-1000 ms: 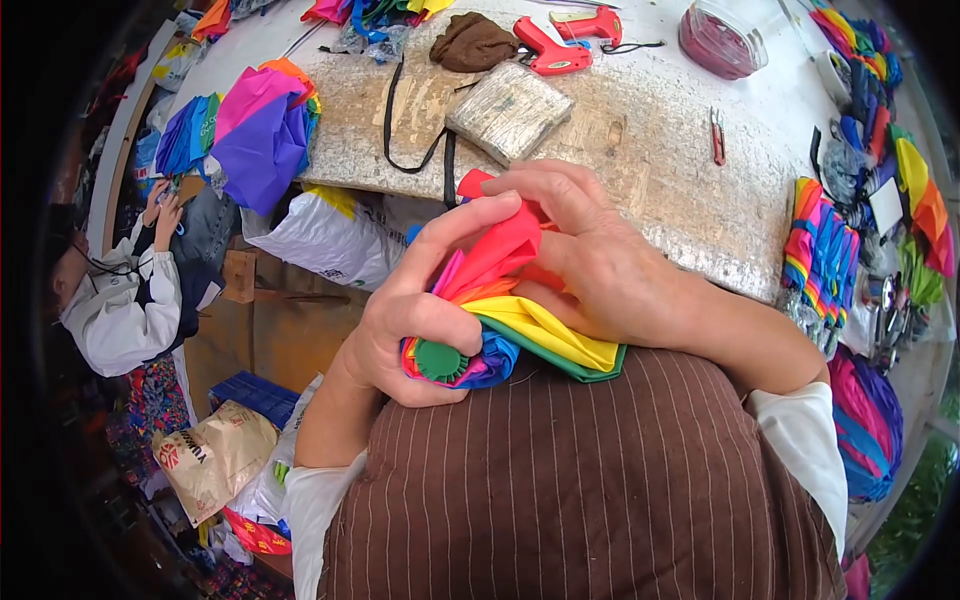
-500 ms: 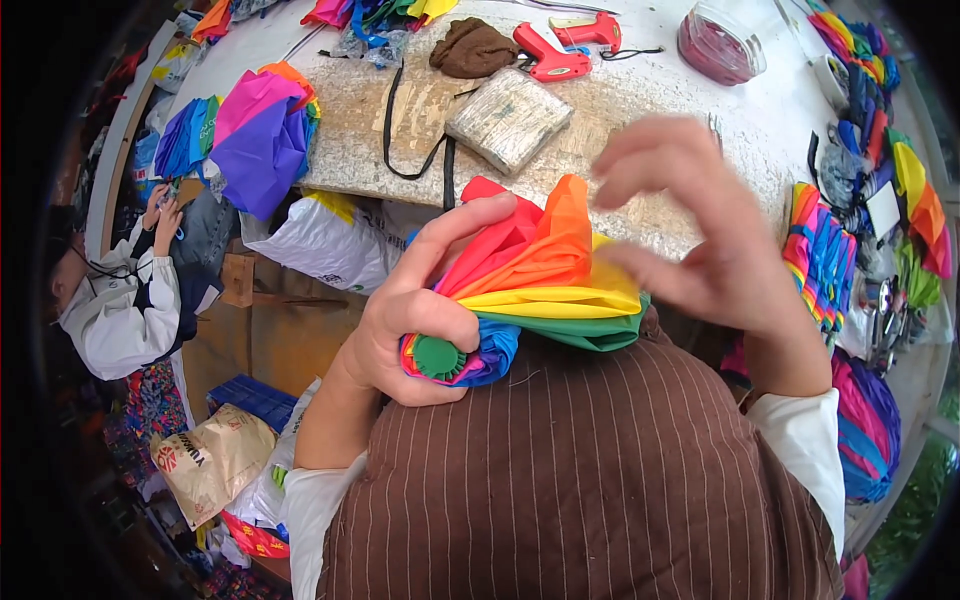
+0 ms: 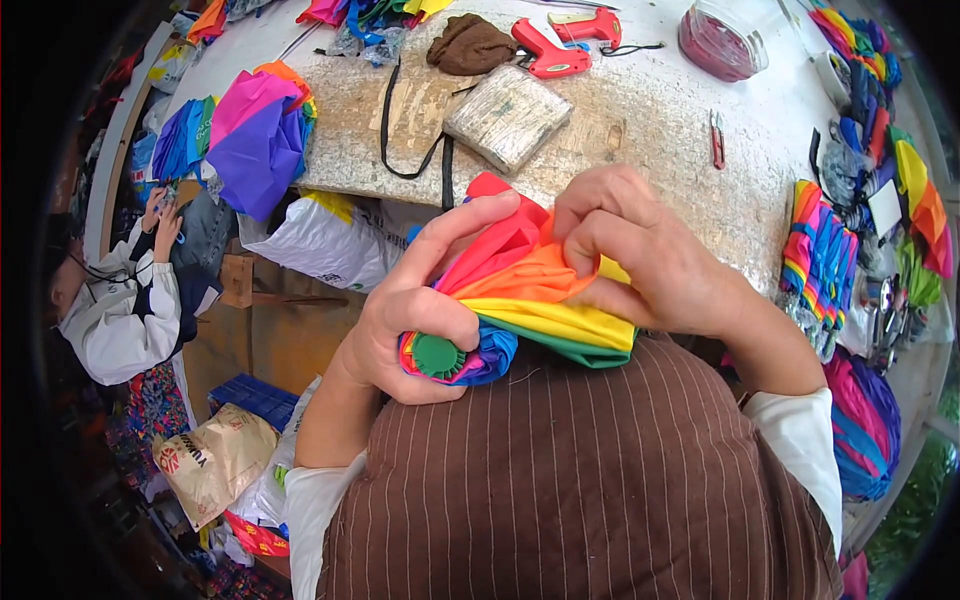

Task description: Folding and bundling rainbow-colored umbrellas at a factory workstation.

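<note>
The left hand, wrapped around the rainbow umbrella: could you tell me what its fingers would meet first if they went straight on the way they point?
Probably the right hand, pinching the rainbow umbrella beyond the left hand; depth is unclear.

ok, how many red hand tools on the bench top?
2. A red tool lies at the top centre beside the brown cloth; a second red tool sits just behind it, touching. More may hide under the fabric piles at the right edge.
</note>
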A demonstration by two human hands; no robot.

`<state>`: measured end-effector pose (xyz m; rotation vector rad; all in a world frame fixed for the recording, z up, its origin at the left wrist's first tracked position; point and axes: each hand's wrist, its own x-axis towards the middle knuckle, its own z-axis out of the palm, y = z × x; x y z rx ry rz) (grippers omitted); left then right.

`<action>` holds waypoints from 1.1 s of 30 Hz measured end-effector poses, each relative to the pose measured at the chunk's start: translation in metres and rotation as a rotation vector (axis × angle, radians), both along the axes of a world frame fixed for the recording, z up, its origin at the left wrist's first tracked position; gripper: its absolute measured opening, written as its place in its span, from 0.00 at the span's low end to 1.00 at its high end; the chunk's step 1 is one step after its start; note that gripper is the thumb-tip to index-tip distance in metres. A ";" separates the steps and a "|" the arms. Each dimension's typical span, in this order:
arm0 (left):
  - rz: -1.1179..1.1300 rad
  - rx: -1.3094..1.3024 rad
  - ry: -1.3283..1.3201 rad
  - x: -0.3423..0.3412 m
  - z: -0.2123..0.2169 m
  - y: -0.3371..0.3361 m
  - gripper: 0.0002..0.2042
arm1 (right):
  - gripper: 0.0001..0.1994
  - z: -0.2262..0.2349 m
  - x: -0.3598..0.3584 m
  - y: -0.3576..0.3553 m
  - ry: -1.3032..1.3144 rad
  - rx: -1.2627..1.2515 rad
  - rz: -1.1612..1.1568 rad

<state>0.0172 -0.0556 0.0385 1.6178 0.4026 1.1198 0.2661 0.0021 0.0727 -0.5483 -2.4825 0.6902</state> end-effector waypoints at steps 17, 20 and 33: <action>-0.082 -0.024 -0.028 0.003 0.007 0.003 0.16 | 0.11 0.016 0.004 0.001 -0.056 0.256 0.116; -0.104 -0.020 -0.012 0.005 0.008 0.004 0.16 | 0.10 0.023 0.014 0.000 -0.160 0.228 0.108; -0.292 0.056 -0.123 0.020 0.034 -0.011 0.05 | 0.13 0.022 0.022 0.012 0.303 -0.313 0.157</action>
